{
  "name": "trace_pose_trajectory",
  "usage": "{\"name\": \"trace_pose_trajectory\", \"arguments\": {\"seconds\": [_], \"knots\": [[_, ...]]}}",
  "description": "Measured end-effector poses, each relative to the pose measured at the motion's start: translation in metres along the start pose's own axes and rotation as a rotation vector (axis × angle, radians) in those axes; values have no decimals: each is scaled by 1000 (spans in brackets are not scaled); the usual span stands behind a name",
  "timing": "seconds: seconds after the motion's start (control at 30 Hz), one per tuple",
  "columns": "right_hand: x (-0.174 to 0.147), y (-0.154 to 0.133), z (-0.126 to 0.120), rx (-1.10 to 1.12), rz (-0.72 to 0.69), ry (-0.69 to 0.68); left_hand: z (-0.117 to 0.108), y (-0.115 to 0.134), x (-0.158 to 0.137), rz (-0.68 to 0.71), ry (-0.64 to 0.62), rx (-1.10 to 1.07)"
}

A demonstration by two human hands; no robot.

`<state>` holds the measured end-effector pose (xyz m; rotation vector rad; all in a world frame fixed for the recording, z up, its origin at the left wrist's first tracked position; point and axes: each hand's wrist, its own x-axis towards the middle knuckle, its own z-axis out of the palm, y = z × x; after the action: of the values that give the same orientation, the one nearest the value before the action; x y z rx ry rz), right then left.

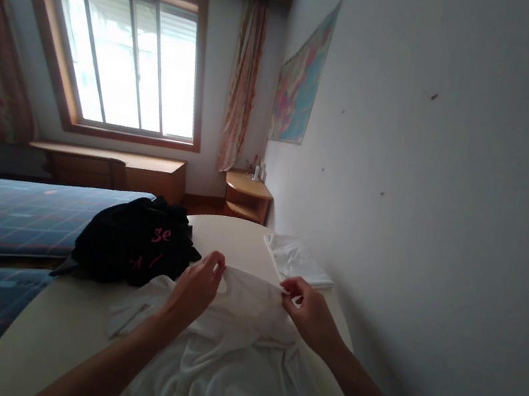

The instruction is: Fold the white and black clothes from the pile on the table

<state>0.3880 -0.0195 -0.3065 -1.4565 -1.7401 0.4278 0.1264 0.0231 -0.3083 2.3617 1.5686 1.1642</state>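
While reaching over the round table [38, 336] at the bottom of the frame, pinches the far edge of the white garment [237, 362] at lower centre, with left hand [196, 285] and right hand [309, 313] both closed narrow on the fabric, well apart. Has that edge drawn fairly straight; seems, by judgement, only partly ordered, with the near part loosely creased and not yet flat. Shows a flat white cloth [299, 261] beyond the right hand and a black bundle [116, 251] with pink lettering at centre left, both ungrasped. Includes no evident box or basket; has, just above centre, a corner stand [249, 185] bearing small white objects [257, 173], lower shelf contents too dim to tell.
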Motion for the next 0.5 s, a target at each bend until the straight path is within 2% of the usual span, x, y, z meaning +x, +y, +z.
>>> {"name": "trace_pose_trajectory", "arguments": {"seconds": [0.13,0.23,0.37,0.43,0.5], "knots": [[17,6,-6,-28,65,57,5,-3,25,107,45,-125],[41,9,-13,-96,74,143,16,-6,55,102,59,-216],[87,18,-25,-248,111,233,36,-7,96,103,8,-258],[111,29,-28,-336,180,244,49,-9,107,110,-55,-236],[129,44,-26,-370,230,227,62,-13,108,103,-208,-130]]}}
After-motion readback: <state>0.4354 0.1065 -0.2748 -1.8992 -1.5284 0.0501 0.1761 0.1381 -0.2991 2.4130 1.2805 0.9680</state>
